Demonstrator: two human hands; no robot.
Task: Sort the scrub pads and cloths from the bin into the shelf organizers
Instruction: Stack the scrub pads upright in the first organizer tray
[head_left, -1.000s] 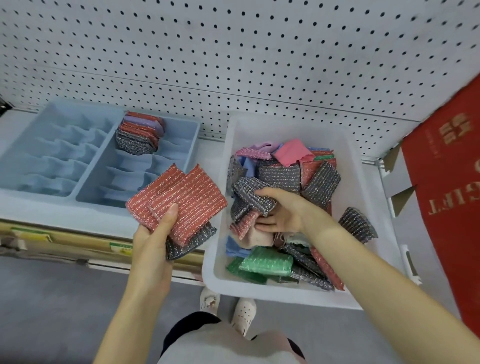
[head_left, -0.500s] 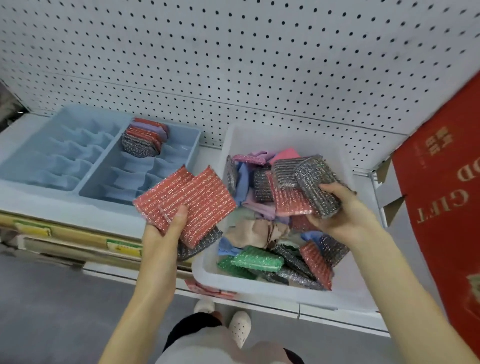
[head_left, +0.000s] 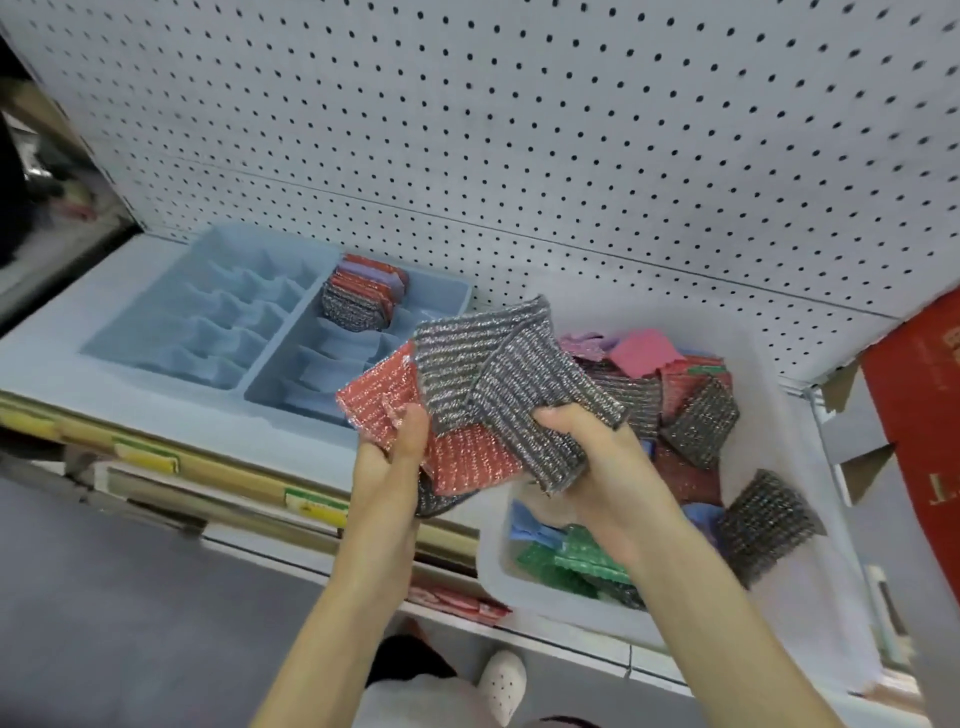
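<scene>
My left hand (head_left: 392, 462) grips a fanned stack of red scrub pads (head_left: 382, 402) in front of the shelf edge. My right hand (head_left: 587, 457) holds grey metallic scrub pads (head_left: 498, 374) and lays them against that stack. The white bin (head_left: 774, 447) on the right holds several more pads and cloths in grey, red, green, blue and pink. To the left stand two blue shelf organizers (head_left: 208, 317); the right one has a small row of pads (head_left: 363, 296) in its far compartment.
A white pegboard wall (head_left: 519, 130) backs the shelf. A red cardboard box (head_left: 914, 415) stands at the far right beside the bin. Yellow and green price labels (head_left: 311, 506) run along the shelf's front edge. The grey floor and my shoes lie below.
My right hand lifted grey pads out of the bin and carried them left to the stack in my left hand. The left hand has kept its hold on the red pads.
</scene>
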